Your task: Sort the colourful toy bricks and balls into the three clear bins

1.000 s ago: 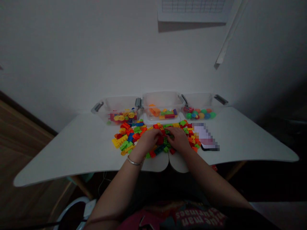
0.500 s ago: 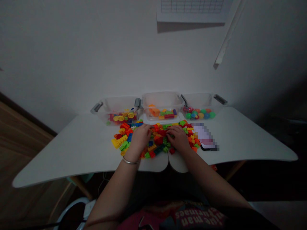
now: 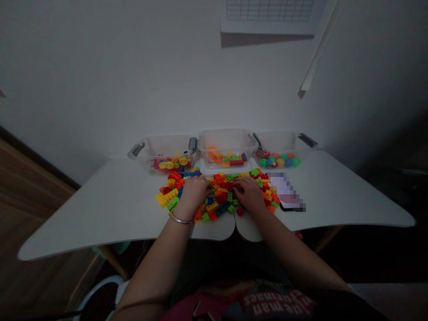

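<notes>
A heap of toy building bricks (image 3: 220, 196) in red, orange, yellow, green and blue is spread over the white table. My left hand (image 3: 196, 191), with a silver bangle at its wrist, rests on the left half of the heap. Its fingers are curled in toward the middle, and whatever they grip is hidden. On the other side, my right hand (image 3: 248, 192) bends its fingers and thumb together beside some red and green bricks. What lies between those fingertips is too small and dim to name. Loose bricks show in the gap between both hands.
Behind the heap stand three clear bins: a left bin (image 3: 163, 145) with mixed toy pieces, a middle bin (image 3: 227, 139) with bricks on a white lid (image 3: 210, 170), and a right bin (image 3: 279, 142) with coloured balls. A phone (image 3: 286, 191) lies right of the bricks.
My left hand has shifted slightly toward me and its fingers have drawn back a little. My right hand stays in nearly the same place.
</notes>
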`<state>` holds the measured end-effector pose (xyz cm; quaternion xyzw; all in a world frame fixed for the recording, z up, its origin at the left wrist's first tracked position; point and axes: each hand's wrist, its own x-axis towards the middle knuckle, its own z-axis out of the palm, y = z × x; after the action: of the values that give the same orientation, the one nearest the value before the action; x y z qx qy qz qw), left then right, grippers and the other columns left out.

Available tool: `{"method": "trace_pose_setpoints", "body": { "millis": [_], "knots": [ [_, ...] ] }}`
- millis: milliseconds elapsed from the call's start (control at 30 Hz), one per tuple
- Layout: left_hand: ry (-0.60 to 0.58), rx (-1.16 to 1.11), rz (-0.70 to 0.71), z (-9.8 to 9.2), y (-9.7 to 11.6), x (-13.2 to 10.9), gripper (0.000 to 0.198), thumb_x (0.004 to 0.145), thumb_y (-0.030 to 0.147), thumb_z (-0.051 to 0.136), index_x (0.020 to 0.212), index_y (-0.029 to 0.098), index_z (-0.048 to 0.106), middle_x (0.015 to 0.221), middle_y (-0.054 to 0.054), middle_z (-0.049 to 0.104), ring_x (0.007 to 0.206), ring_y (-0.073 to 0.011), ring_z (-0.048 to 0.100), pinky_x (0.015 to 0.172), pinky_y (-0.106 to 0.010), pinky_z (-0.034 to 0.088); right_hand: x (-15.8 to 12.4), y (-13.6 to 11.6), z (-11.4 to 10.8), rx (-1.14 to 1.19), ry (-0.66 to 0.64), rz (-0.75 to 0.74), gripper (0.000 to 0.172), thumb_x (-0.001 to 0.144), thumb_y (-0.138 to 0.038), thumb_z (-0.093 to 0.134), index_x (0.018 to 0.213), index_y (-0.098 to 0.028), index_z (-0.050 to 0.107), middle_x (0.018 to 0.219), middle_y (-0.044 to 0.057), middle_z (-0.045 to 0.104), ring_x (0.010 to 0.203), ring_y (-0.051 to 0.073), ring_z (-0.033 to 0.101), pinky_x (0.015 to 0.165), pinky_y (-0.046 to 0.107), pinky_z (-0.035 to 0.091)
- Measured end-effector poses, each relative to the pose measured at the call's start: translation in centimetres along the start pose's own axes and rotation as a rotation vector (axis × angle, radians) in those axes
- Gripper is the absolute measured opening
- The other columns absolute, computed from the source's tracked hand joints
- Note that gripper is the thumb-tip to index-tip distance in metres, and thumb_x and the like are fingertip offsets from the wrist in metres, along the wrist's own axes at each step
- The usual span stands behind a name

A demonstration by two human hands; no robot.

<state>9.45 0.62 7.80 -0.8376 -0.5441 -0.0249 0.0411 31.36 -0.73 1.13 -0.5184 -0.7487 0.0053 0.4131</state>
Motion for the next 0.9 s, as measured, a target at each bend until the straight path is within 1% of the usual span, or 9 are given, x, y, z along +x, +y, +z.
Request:
{"method": "trace_pose_setpoints", "body": {
  "millis": [233,333,433,500,567,667,733,800,900],
  "knots": [
    [-0.036,-0.059,0.013,0.5,0.0,0.4,0.017,0.084,0.03,0.07,0.098,0.022,0.077,0.104,-0.01,0.073,0.103,-0.0289,0.067,0.087,-0.039,0.049,-0.1,0.1,0.0,-0.004,0.005,-0.01,0.012,0.086,-0.015,0.063,0.089,-0.022,0.072,0.104,0.007,0.075,0.103,0.026,0.065,0.098,0.047,0.05],
    [-0.002,-0.106,0.027,0.9,-0.4,0.6,0.016,0.085,0.029,0.07,0.095,0.02,0.076,0.101,-0.011,0.073,0.098,-0.0278,0.067,0.085,-0.038,0.05,-0.1,0.1,0.1,-0.007,0.004,-0.015,0.01,0.087,-0.016,0.063,0.089,-0.021,0.072,0.103,0.008,0.075,0.103,0.027,0.065,0.097,0.047,0.05],
    [0.072,-0.263,0.028,1.3,-1.1,0.9,0.012,0.085,0.028,0.067,0.09,0.019,0.075,0.097,-0.009,0.073,0.091,-0.0235,0.067,0.083,-0.035,0.051,0.0,0.2,0.1,-0.009,0.0,-0.018,0.01,0.087,-0.016,0.064,0.089,-0.021,0.072,0.103,0.008,0.075,0.103,0.027,0.065,0.097,0.046,0.05],
    [0.16,-0.422,0.013,1.3,-1.8,1.2,0.012,0.085,0.027,0.066,0.089,0.02,0.074,0.096,-0.007,0.074,0.09,-0.0212,0.067,0.083,-0.033,0.052,0.0,0.2,0.0,-0.007,-0.005,-0.017,0.01,0.087,-0.017,0.064,0.089,-0.021,0.072,0.103,0.007,0.075,0.103,0.027,0.065,0.097,0.047,0.05],
    [0.31,-0.522,-0.037,1.1,-2.7,1.4,0.013,0.084,0.028,0.065,0.091,0.02,0.073,0.095,-0.006,0.074,0.092,-0.0215,0.067,0.088,-0.035,0.052,0.0,0.2,0.0,-0.002,-0.009,-0.014,0.01,0.088,-0.017,0.063,0.089,-0.022,0.072,0.103,0.007,0.075,0.102,0.027,0.065,0.097,0.047,0.05],
    [0.597,-0.517,-0.169,0.2,-4.2,1.7,0.017,0.084,0.033,0.065,0.091,0.02,0.073,0.095,-0.008,0.075,0.096,-0.0247,0.066,0.094,-0.04,0.049,0.0,0.1,-0.1,0.005,-0.008,-0.009,0.01,0.088,-0.018,0.063,0.089,-0.022,0.072,0.103,0.007,0.075,0.102,0.026,0.065,0.096,0.046,0.05],
    [0.736,-0.544,-0.24,-0.5,-5.3,2.0,0.019,0.085,0.034,0.062,0.094,0.02,0.071,0.096,-0.007,0.074,0.096,-0.0238,0.066,0.095,-0.039,0.049,0.0,0.1,-0.1,0.005,-0.007,-0.009,0.01,0.088,-0.019,0.063,0.089,-0.022,0.072,0.103,0.008,0.075,0.102,0.026,0.065,0.096,0.046,0.05],
    [0.84,-0.593,-0.325,-1.0,-6.6,2.2,0.024,0.086,0.034,0.059,0.102,0.019,0.069,0.096,-0.005,0.073,0.094,-0.0217,0.066,0.092,-0.037,0.049,0.0,0.1,-0.1,0.003,-0.01,-0.013,0.01,0.088,-0.018,0.063,0.089,-0.022,0.072,0.103,0.008,0.075,0.102,0.026,0.066,0.096,0.046,0.051],
    [0.89,-0.567,-0.444,-1.7,-8.2,2.6,0.032,0.085,0.031,0.059,0.114,0.018,0.064,0.096,-0.005,0.071,0.09,-0.0208,0.066,0.089,-0.036,0.049,0.0,0.1,-0.1,0.004,-0.01,-0.019,0.011,0.088,-0.018,0.062,0.088,-0.021,0.072,0.102,0.009,0.075,0.102,0.026,0.066,0.096,0.046,0.051]
  ]
}}
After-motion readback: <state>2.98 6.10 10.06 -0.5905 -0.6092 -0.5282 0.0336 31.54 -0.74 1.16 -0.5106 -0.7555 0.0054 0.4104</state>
